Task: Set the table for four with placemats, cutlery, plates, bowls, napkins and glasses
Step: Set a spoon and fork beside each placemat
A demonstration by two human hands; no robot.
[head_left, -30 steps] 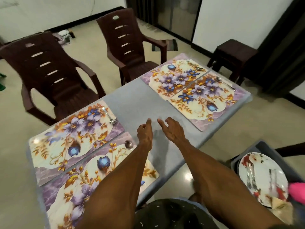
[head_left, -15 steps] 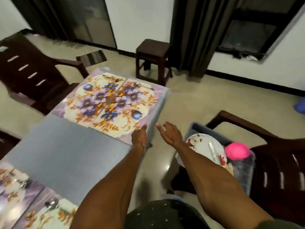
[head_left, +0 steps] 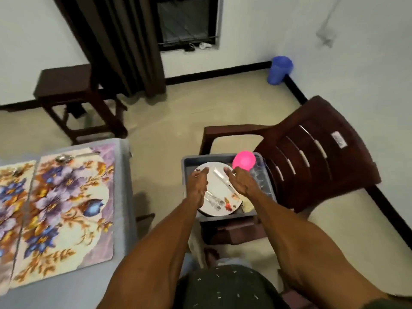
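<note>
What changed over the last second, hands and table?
The view swung right, from the table to the grey bin on the chair. Both hands went with it: the left hand and right hand left the bare tabletop and now reach over the plate with cutlery in the bin. Neither took hold of anything. Placemats and spoons lie as before.

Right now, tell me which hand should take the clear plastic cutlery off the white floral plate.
Probably right: the right hand hovers open beside the knife; the left hand covers the plate rim's far side.
</note>
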